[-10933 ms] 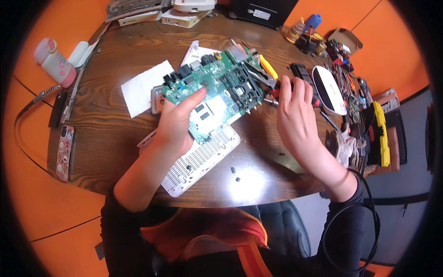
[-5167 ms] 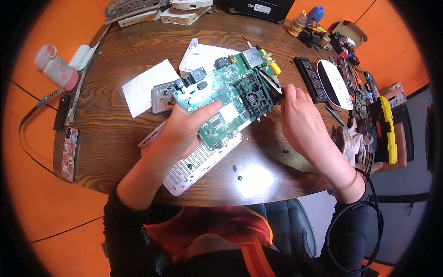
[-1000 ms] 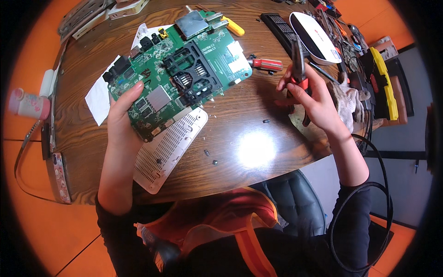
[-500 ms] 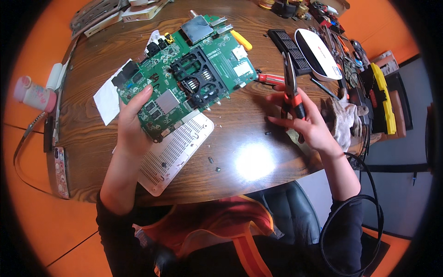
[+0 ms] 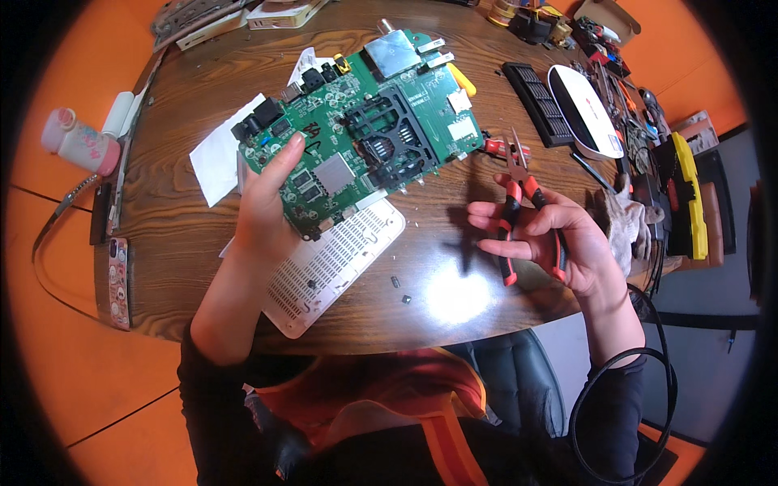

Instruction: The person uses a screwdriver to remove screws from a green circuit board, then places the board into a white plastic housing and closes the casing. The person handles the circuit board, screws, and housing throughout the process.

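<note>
The work is carried on a dark wood table (image 5: 259,65). Above it, a green circuit board (image 5: 336,121) is held in the left hand (image 5: 271,202), thumb on its upper face, over the far end of a white slotted cover (image 5: 340,259). For a sound hold, pressure should be spread by the palm and the thumb placed clear of raised parts. The board's long axis is seen to run from near left to far right; the metal box (image 5: 393,53) is pointed far right, the black sockets (image 5: 266,112) are faced far left.

Red-and-black pliers (image 5: 517,172) are held loosely in the upturned right hand (image 5: 575,239), handles spread, tips slightly parted and aimed toward the far side, apart from the board. A firmer grasp on both handles is advised before any contact, so that the green surface is not scored. Two small dark pieces (image 5: 395,282) are noted near the cover.
</note>
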### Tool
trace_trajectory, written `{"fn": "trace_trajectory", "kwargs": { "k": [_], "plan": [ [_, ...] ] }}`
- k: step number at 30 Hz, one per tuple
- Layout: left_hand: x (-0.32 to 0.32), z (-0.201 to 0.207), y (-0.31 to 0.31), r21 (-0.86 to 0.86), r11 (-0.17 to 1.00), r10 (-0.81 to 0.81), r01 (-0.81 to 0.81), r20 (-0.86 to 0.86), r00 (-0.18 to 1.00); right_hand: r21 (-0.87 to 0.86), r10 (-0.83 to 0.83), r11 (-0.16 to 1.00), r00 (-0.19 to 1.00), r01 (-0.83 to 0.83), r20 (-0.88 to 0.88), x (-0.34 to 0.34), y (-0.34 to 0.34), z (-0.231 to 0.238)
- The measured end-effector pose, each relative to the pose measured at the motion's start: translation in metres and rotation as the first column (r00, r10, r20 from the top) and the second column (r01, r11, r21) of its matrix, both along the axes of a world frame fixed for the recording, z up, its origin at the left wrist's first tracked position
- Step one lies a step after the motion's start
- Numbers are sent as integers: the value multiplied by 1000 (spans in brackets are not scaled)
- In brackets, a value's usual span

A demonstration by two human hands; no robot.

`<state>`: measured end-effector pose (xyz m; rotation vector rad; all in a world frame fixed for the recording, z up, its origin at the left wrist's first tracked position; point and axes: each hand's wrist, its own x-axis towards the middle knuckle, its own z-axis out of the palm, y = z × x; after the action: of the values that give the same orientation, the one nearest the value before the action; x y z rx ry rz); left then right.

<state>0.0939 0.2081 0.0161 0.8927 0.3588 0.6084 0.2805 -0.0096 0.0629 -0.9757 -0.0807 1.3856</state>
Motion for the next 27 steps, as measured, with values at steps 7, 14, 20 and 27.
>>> {"fn": "trace_trajectory", "kwargs": {
  "k": [7, 14, 20, 27],
  "plan": [
    [1, 1, -3, -48, 999, 13, -10, 65, 998, 37, 84, 996, 996, -84, -23, 0, -2, 0],
    [0, 5, -5, -70, 997, -13, 14, 12, 1000, 109, -106, 994, 556, 27, 824, -15, -3, 5],
    [-1, 8, -6, -101, 994, -30, 28, -9, 1000, 210, -124, 973, -541, 99, 831, -1, 22, -12],
    [-2, 3, -4, -199, 980, 10, -13, -16, 1000, 406, -451, 892, 345, 198, 823, 5, 35, -40]
  ]
}}
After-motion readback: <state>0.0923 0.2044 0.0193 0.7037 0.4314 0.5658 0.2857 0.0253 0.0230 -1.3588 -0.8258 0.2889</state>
